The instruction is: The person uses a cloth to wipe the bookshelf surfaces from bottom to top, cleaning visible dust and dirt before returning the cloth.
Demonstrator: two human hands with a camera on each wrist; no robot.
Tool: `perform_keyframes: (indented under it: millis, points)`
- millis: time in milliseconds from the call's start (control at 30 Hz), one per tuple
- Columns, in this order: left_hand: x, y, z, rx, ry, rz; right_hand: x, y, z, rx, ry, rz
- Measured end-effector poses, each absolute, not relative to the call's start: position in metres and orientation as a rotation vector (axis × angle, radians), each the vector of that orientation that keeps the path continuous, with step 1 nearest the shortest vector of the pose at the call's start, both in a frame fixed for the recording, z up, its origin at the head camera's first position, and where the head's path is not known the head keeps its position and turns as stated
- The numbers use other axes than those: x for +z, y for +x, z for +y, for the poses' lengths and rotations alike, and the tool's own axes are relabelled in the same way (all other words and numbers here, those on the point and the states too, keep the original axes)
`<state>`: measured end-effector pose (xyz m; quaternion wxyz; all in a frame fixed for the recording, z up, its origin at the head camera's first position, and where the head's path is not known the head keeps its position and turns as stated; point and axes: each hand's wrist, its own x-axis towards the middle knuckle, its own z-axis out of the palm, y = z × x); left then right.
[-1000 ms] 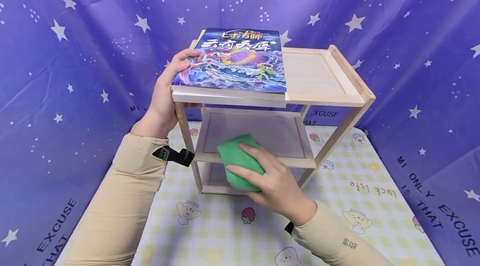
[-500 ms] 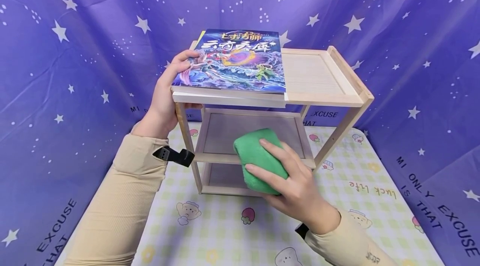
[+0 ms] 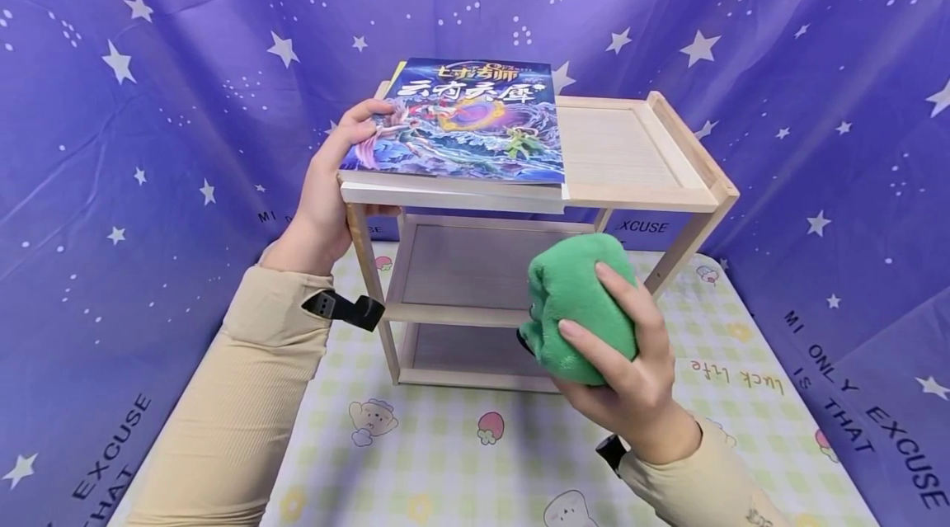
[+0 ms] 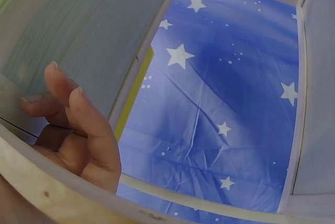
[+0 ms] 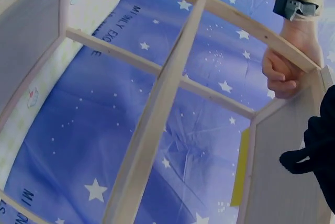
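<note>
A small three-tier wooden shelf (image 3: 623, 148) stands on the cloth. On the left part of its top tier lies a book (image 3: 475, 127) with a blue illustrated cover. My left hand (image 3: 326, 189) grips the top tier's left end, some fingertips on the book's edge; beneath the board its other fingers (image 4: 94, 135) show, curled. In front of the shelf's right half, my right hand (image 3: 638, 362) holds a soft green plush piece (image 3: 582, 304), folded at its left side. A dark looped piece (image 5: 319, 150) shows at the right wrist view's edge; whether it belongs to the green piece I cannot tell.
A checked tablecloth (image 3: 445, 469) with cartoon prints lies under the shelf. Purple star-printed curtains (image 3: 223, 57) surround the table on the back and sides. Something yellow (image 5: 241, 166) sticks out past the top tier's back edge.
The right hand has carried the green plush piece rightward and slightly up, from the shelf's middle to before its right half. The left hand and the book have stayed in place.
</note>
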<state>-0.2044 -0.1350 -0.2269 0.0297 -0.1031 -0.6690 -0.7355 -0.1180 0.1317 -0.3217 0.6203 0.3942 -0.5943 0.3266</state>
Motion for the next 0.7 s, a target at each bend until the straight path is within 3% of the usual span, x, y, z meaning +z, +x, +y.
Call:
perform_keyframes:
  millis: [700]
  points:
    - [-0.227,-0.204,-0.135,-2.268,-0.317,-2.064,-0.297,-0.120,0.133,0.793,0.650,-1.343]
